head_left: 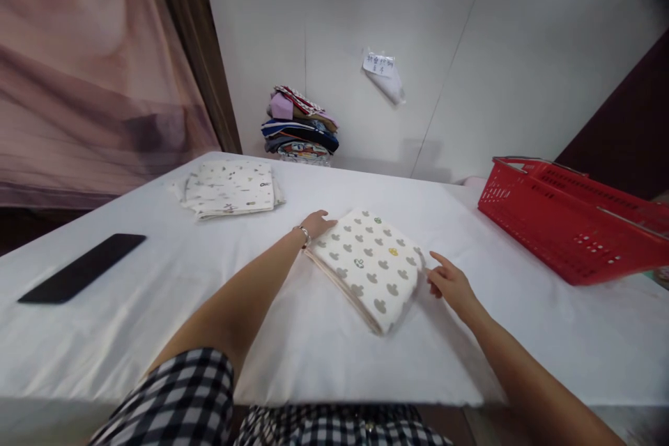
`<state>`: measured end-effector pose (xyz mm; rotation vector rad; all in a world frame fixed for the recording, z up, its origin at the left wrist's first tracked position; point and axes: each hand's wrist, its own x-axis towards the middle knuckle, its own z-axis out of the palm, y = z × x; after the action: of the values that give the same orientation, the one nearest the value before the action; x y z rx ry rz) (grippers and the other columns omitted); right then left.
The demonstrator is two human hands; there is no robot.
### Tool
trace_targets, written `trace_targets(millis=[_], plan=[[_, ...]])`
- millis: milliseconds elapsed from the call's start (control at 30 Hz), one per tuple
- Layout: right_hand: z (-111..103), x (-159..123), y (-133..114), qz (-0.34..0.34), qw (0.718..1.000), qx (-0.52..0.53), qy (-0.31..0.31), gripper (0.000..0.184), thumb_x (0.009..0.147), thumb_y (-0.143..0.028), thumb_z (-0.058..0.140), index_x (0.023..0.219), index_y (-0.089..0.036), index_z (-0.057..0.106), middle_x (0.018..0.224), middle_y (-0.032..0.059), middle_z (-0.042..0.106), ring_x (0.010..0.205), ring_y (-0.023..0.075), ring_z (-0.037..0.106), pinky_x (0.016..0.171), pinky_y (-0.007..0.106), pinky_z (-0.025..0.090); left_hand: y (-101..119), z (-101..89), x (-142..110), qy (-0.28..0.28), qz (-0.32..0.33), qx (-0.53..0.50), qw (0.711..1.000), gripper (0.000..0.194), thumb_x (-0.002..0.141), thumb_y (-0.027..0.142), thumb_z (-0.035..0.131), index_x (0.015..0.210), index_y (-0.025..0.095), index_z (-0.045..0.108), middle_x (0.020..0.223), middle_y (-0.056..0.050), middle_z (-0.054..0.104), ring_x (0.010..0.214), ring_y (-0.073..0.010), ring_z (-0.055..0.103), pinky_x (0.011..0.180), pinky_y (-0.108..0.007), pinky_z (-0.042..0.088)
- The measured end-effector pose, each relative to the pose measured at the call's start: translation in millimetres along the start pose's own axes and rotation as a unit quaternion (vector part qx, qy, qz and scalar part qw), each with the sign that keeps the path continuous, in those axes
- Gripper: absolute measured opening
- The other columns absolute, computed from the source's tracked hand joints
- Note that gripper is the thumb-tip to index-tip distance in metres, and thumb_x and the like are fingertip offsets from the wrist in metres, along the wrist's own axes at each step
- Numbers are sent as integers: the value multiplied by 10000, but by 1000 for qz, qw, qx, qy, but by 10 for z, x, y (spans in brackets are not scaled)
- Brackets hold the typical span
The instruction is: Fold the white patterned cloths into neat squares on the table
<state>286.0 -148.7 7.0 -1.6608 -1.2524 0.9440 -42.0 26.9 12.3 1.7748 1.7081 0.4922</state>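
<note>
A folded white cloth (pixel 368 261) with a grey mushroom-like print, a few motifs green or yellow, lies at an angle on the table in front of me. At its left corner, my left hand (pixel 318 224) touches the edge with fingers stretched out; a bracelet circles that wrist. My right hand (pixel 449 286) is close beside the cloth's right edge. Its index finger points out and the other fingers are partly bent, with nothing held. Whether the right fingertips touch the fabric I cannot tell.
Folded white printed cloths (pixel 233 188) lie at the back left of the white-covered table (pixel 182 334). A flat black object (pixel 83 268) rests at the left. On the right stands a red plastic basket (pixel 564 223). Folded fabrics (pixel 300 125) are stacked against the wall behind.
</note>
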Motion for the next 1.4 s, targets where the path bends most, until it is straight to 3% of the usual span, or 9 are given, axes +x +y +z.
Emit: trace_targets(millis=[133,333,433,567,667,767,1033,1233,1400], plan=[[79,178,-104,-122,990,-55,32,398,753,-359,542,1106,-178,577,809,21,627,714,150,590,622,271,499,-71,-93,-237,27,-5,3,1000,492,772,433,543,1196,191,493,1149,-63,617,1001,-211,587,821,-272,439],[619,433,-428,-229,961,-155,-24,346,791,-347,491,1105,-245,597,1127,49,603,908,195,603,751,337,510,-229,-27,-575,93,-11,-43,995,438,776,414,540,1147,180,539,1104,-54,631,971,-189,585,814,-254,426],[896,575,-583,-285,929,-227,-68,405,841,-373,436,1219,-258,530,1329,53,470,1187,230,459,881,365,459,-277,66,-677,129,-19,-77,988,366,764,429,545,1036,187,589,1048,-47,643,915,-178,591,766,-251,430],[1157,746,-594,-288,866,-388,-128,525,873,-438,391,1345,-207,398,1447,85,304,1348,264,201,1062,474,218,-304,125,-736,165,-4,-88,982,255,765,439,533,810,203,620,836,-19,660,770,-158,587,665,-245,417],[1232,806,-497,-253,840,-455,-150,545,899,-477,313,1371,-206,353,1470,78,252,1363,260,149,1076,502,122,-329,126,-731,166,16,-89,982,247,773,433,523,748,206,615,760,-7,650,717,-148,575,637,-242,404],[1222,833,-442,-245,841,-456,-157,553,902,-496,296,1372,-212,350,1476,69,236,1366,253,141,1077,495,118,-356,125,-703,163,25,-75,983,261,787,438,503,742,208,618,772,-11,651,714,-149,572,626,-245,399],[1369,1204,-708,-343,857,-374,-85,322,872,-215,390,1107,-200,610,1248,66,551,1205,210,438,1029,368,306,-403,175,-666,196,80,-64,975,250,801,412,513,901,213,627,946,-33,631,803,-155,578,698,-255,434],[1618,1462,-919,-419,789,-422,-154,261,823,-90,434,944,-179,647,971,57,656,1013,180,537,926,307,352,-429,189,-657,187,150,-114,964,189,784,360,553,887,221,630,967,-13,602,845,-138,570,761,-247,449],[1626,1569,-976,-430,739,-489,-174,189,779,-129,536,918,-168,659,999,85,632,997,213,516,898,314,329,-425,206,-637,183,169,-123,960,132,769,273,560,877,223,615,948,-7,592,884,-144,557,793,-265,448]])
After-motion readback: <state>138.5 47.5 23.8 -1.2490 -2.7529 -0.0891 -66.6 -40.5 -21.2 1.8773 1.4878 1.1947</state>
